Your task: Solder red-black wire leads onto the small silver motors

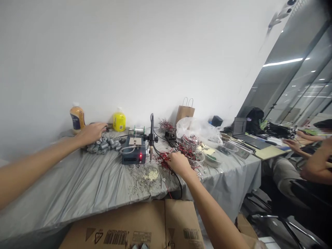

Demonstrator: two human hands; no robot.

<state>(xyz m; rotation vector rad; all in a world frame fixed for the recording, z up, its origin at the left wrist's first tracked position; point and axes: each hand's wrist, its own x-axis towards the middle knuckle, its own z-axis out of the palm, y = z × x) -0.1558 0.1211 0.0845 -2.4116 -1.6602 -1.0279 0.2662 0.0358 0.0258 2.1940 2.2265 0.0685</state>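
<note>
My left hand (pixel 93 132) is above a heap of small silver metal cylinders (pixel 105 146), fingers drawn together near a small dark item; what they hold is too small to make out. My right hand (pixel 178 162) is closed at the edge of a tangle of thin red wires (pixel 163 157) with small metal ends; its fingertips are partly hidden. Between the hands stands a dark blue soldering station (pixel 133 157) with a red light lit. An upright soldering iron (pixel 151 150) is clamped beside it, tip down over solder scraps (pixel 149 175).
A solder wire spool (pixel 138 130), a yellow bottle (pixel 119 120) and an orange bottle (pixel 77 118) stand behind. Rightward are plastic bowls (pixel 213 160), a plastic bag (pixel 198 129) and a paper bag (pixel 184 113). A cardboard box (pixel 145 221) sits below the table edge. Another person's arm (pixel 315 166) shows far right.
</note>
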